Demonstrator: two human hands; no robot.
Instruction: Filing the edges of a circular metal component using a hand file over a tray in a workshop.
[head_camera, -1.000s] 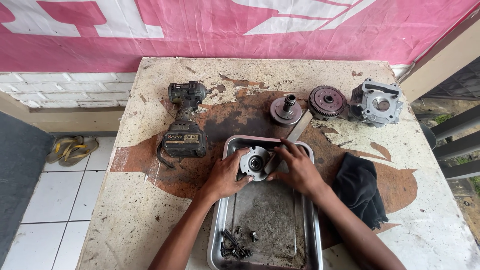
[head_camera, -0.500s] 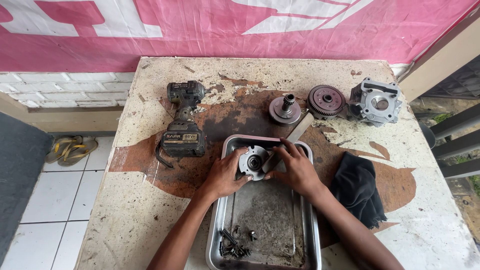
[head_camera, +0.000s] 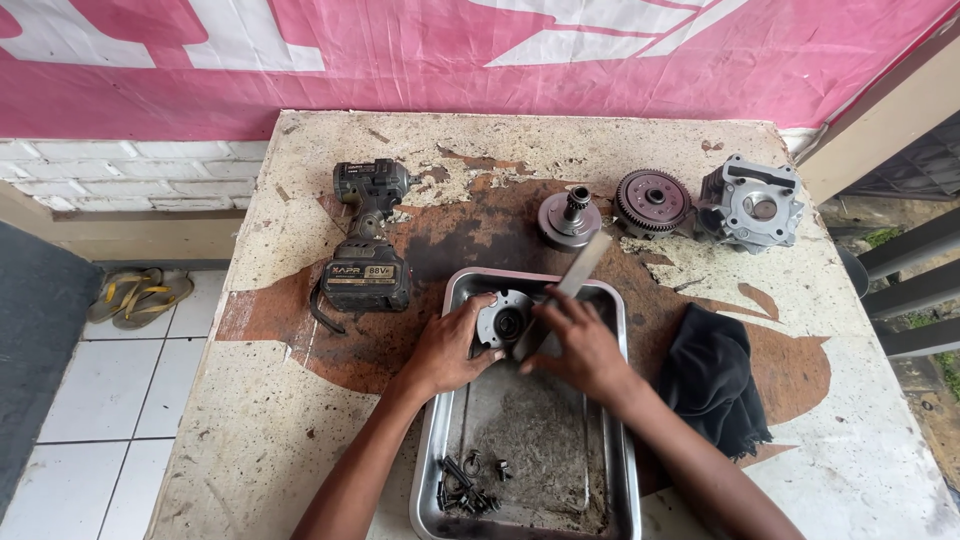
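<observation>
Round metal part (head_camera: 503, 322) between both hands, seemingly.

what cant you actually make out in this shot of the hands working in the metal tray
Head view only:
- Round grey metal part: its left edge sits under the left hand.
- Flat grey blade-like tool: its lower end is covered by the right hand, so the contact point is hidden.
- Small dark bolts in the steel tray: too small to count.
- Tray's near rim: cut off by the bottom edge.
</observation>
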